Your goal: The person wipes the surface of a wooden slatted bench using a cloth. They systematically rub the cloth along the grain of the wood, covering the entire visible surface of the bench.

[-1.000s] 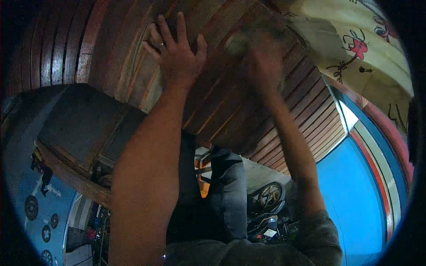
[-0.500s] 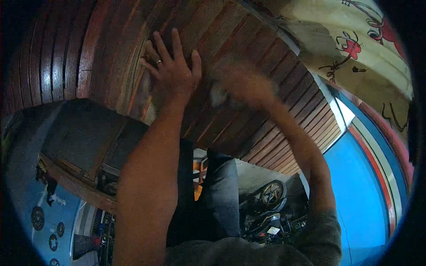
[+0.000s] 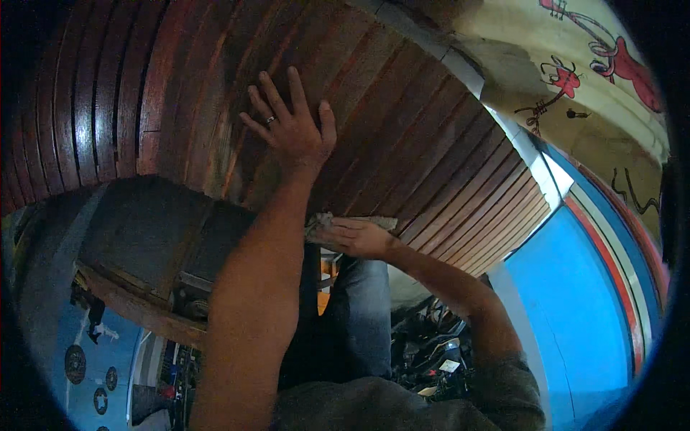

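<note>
Slatted dark-brown wood point(image 3: 388, 93) spreads before me, its long boards set side by side with narrow gaps. On its left-middle part my left hand point(image 3: 298, 133) lies flat with fingers spread, a ring on one finger. Lower down, at the near edge of the slats, my right hand point(image 3: 363, 238) is closed on a pale grey rag point(image 3: 319, 225). The rag looks crumpled at the fingertips, and some of it sticks out beyond the hand; the rest is hidden under the palm.
Below the slats are my jeans-clad legs point(image 3: 359, 309). Dark motorcycle parts point(image 3: 431, 352) lie at the lower right, beside a blue wall point(image 3: 564, 309). A printed cream cloth point(image 3: 604, 86) hangs at the upper right. A wooden beam point(image 3: 144, 305) runs at the lower left.
My right hand, blurred over the middle of the slats before, has come down toward me to their near edge with the rag. My left hand stays flat on the wood.
</note>
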Demonstrator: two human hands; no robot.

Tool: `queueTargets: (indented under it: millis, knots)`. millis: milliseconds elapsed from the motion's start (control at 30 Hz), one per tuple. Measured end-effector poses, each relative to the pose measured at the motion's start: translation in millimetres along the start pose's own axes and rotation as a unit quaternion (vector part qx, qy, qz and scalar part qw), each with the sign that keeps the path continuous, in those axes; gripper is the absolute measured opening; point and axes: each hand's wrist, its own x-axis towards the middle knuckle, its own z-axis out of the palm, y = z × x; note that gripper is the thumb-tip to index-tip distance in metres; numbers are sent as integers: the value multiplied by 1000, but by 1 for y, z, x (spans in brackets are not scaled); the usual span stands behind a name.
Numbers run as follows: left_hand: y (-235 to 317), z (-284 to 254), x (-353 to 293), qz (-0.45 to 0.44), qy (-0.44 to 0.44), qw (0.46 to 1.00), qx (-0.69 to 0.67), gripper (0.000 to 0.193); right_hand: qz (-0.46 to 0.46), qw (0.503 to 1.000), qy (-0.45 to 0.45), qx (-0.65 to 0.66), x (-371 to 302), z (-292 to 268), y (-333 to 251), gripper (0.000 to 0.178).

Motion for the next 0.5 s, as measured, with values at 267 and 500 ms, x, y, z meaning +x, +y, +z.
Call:
queueTargets:
  millis: [267,500]
  knots:
    - [-2,6,-1,6,2,1000,17,70,343,906,-103,-228,15,-123,142,42]
    - [-3,7,-3,6,17,999,27,69,315,781,383,-379,3,-167,212,36]
